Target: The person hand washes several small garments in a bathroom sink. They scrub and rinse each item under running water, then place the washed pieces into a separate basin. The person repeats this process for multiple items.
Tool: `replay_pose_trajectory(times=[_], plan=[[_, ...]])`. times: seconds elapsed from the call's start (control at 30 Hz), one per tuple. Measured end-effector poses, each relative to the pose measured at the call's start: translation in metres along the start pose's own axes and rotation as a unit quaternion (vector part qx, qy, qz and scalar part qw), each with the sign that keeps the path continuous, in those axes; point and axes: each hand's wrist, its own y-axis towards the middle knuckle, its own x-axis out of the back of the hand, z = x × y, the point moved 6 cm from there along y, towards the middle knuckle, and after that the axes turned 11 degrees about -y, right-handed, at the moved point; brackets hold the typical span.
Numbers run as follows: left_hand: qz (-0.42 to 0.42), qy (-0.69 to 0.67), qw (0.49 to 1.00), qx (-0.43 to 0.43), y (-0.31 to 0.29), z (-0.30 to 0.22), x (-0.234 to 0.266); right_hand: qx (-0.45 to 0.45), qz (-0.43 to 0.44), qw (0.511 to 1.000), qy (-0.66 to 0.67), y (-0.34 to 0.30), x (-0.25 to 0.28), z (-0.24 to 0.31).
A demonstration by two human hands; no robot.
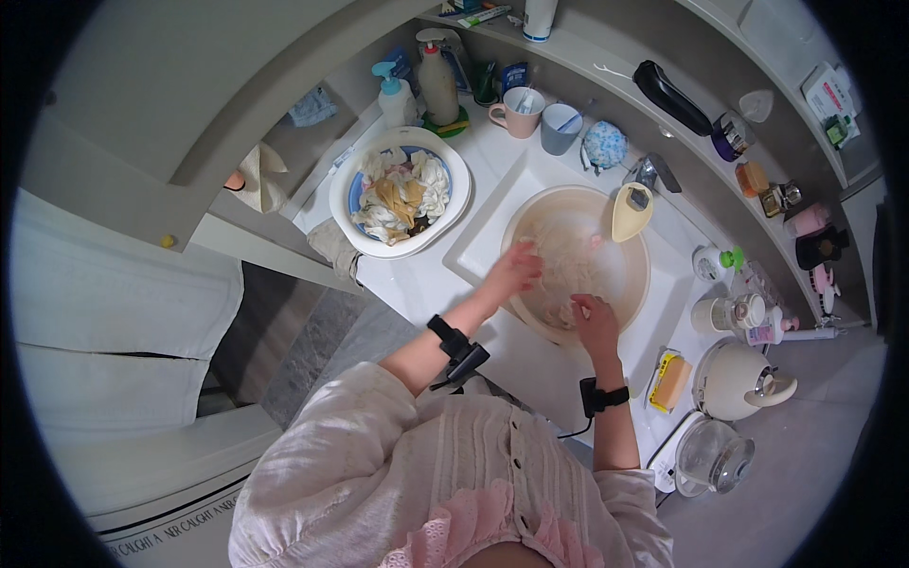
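Observation:
A cream round basin (646, 284) sits in the white sink, with cloudy water and a pale, thin wet cloth (565, 315) in it. Over the basin's left side is my left hand (514, 273), its fingers loosely bent and apart, with nothing visible in them. My right hand (596, 324) is at the near right part of the basin, fingers closed together on the edge of the pale cloth. The water blurs the cloth's outline. A cream scoop (625, 222) rests at the basin's far right rim, below the faucet (653, 172).
Left of the sink stands a white basin (461, 194) heaped with white and tan cloths. Pump bottles (396, 99), a pink mug (523, 115) and a grey-blue cup (559, 133) line the back. At right are a wrapped soap bar (672, 381), an electric kettle (727, 381) and a glass pot (703, 450).

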Motion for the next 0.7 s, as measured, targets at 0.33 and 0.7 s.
replay_pose_trajectory(times=[0.33, 0.7], plan=[[-0.256, -0.523, 0.812, -0.011, 0.006, -0.032, 0.115, -0.073, -0.059, 0.995, -0.036, -0.020, 0.012, -0.020], [-0.266, -0.472, 0.837, 0.071, -0.089, 0.014, 0.109, -0.087, -0.058, 0.994, 0.034, -0.032, 0.020, -0.019]])
